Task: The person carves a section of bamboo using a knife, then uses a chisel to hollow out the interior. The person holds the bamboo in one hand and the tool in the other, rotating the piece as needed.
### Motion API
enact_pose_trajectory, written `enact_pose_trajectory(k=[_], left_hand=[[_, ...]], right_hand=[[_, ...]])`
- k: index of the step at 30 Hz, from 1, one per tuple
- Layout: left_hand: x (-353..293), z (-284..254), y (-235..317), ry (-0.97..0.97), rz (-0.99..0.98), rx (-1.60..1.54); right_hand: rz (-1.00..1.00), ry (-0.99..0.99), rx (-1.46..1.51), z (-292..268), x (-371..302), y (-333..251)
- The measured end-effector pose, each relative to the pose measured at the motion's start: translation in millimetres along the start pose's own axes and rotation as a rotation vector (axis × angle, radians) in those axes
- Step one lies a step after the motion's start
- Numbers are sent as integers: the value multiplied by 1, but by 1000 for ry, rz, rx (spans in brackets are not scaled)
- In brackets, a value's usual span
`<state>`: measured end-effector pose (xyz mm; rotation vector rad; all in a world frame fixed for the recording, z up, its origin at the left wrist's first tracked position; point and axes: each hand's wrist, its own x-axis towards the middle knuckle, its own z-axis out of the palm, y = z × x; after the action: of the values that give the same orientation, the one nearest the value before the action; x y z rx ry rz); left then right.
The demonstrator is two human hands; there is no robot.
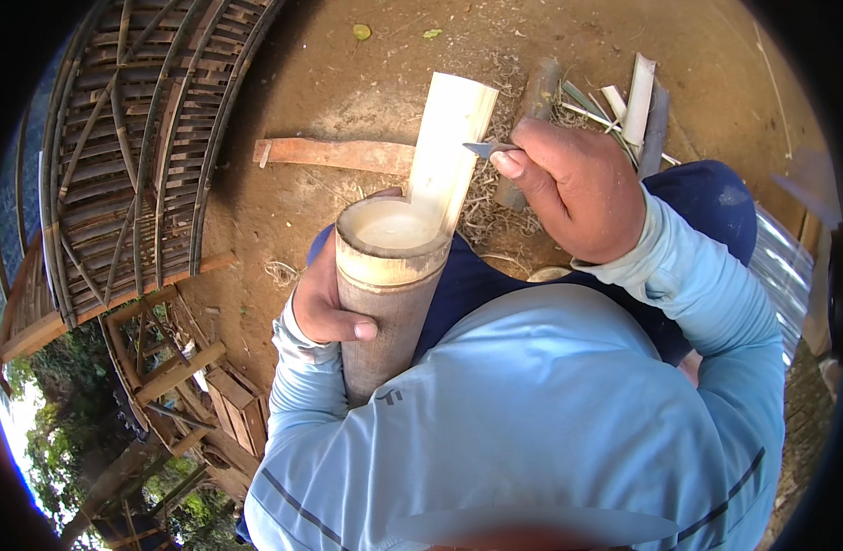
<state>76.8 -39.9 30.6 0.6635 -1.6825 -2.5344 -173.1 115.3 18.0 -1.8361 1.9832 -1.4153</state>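
A thick bamboo section (381, 321) leans upright against my body, its pale cut top facing up. From its far rim rises a long flat tongue of pale bamboo (444, 124), joined to the tube. My left hand (325, 298) wraps round the tube's left side, thumb in front; its other fingers are mostly hidden behind. My right hand (582, 188) is closed on a small knife (484, 149), whose short pointed blade lies over the right side of the pale tongue. Whether the blade touches the wood I cannot tell.
A reddish-brown wooden strip (339, 154) lies on the dirt ground beyond the tube. Shavings (477, 197), a grey bamboo log (536, 101) and split bamboo pieces (639, 96) lie at the far right. A slatted bamboo structure (146, 129) stands at the left.
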Motion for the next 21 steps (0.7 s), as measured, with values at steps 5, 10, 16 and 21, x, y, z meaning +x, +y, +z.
enact_pose_trajectory(k=[5, 10, 16, 21], left_hand=[[-1, -2, 3, 3, -8, 30], [2, -2, 1, 9, 7, 24], [1, -1, 2, 5, 12, 30], [1, 1, 1, 12, 40, 84]], right_hand=[[98, -135, -12, -12, 8, -1], [34, -61, 12, -3, 5, 0], [-16, -253, 35, 4, -11, -11], [31, -176, -17, -5, -6, -10]])
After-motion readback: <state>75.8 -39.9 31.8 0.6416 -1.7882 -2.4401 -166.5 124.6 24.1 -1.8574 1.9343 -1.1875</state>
